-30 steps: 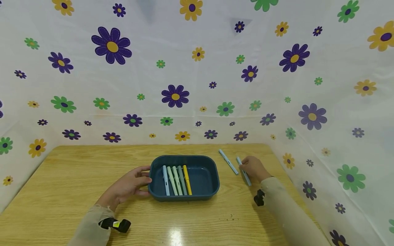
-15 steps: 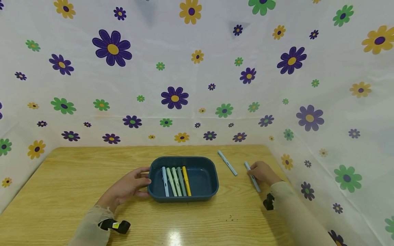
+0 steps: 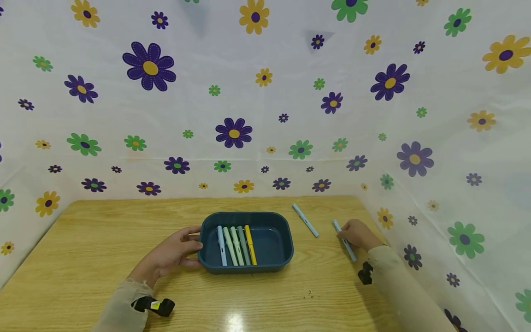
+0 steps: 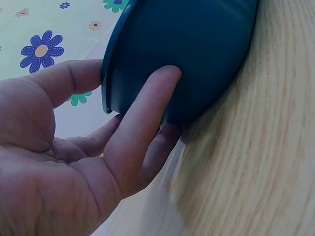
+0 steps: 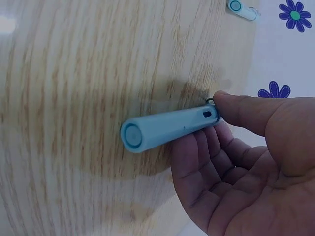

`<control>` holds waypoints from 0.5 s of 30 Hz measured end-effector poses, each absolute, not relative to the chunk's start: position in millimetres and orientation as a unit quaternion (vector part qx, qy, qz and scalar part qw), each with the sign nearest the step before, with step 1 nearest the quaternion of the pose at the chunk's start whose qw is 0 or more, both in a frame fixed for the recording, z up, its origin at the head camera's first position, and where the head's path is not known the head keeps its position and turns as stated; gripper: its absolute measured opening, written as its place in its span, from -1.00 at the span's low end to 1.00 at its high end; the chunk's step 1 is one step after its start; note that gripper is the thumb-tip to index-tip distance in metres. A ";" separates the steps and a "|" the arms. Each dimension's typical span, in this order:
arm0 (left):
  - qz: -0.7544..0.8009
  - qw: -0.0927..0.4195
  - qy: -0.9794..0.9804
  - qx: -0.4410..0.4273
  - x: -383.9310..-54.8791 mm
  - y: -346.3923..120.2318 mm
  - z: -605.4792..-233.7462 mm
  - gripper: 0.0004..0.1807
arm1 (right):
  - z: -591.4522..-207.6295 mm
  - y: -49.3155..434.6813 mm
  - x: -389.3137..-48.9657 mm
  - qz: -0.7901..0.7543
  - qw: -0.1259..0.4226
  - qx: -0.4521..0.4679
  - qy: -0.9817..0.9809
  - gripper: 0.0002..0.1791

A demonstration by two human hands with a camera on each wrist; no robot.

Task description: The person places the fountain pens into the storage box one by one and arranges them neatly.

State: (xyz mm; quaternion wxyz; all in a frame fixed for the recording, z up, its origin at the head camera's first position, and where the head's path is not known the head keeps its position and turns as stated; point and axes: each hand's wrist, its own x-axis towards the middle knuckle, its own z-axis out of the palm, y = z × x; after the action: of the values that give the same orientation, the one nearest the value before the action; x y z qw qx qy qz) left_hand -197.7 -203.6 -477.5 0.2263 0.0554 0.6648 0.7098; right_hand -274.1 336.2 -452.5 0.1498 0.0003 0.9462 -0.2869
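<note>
In the head view my left hand (image 3: 176, 251) is at the left end of a dark blue rectangular box (image 3: 271, 265). Its thumb lies over the rim, and in the left wrist view other fingers (image 4: 147, 108) press the outer wall. Inside the box several pens lie side by side: light blue (image 3: 222, 246), pale green, grey-green and yellow (image 3: 250, 244). To the right, my right hand (image 3: 358, 234) pinches a light blue pen (image 5: 167, 127) between thumb and fingers, close over the table. Another light blue pen (image 3: 305, 220) lies between that hand and the box.
The wooden table (image 3: 124, 221) meets a white flower-print cloth (image 3: 186, 106) at the back and sides. A few small dark specks (image 3: 309, 294) dot the tabletop in front of the lone pen. Each wrist wears a black strap (image 3: 153, 305).
My right hand has moved rightward and a little nearer with the light blue pen. My left hand and the box have stayed in place. The view has shifted slightly.
</note>
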 end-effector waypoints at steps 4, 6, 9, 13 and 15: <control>0.711 0.227 0.664 0.056 -197.8 -204.3 -477.8 -0.17 | -451.7 333.4 -273.7 -0.273 0.148 0.015 0.950 -0.54; 0.712 0.226 0.663 0.058 -198.0 -204.4 -478.0 -0.18 | -450.2 332.3 -271.7 -0.272 0.141 0.017 0.952 -0.65; 0.713 0.225 0.662 0.058 -198.0 -204.4 -477.8 -0.18 | -447.1 330.3 -267.5 -0.271 0.127 0.015 0.954 -0.80; 0.713 0.225 0.661 0.056 -197.5 -204.1 -477.4 -0.17 | -445.7 327.6 -262.9 -0.273 0.114 0.013 0.955 -0.80; 0.714 0.225 0.661 0.056 -197.3 -203.9 -477.1 -0.17 | -445.4 326.2 -261.6 -0.274 0.114 0.011 0.955 -0.77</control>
State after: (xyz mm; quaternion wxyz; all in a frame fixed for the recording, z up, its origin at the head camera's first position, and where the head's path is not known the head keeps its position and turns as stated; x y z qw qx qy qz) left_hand -197.3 -203.9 -477.1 0.2255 0.0558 0.6608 0.7137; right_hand -261.6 326.2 -445.4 0.1143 0.0110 0.9549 -0.2738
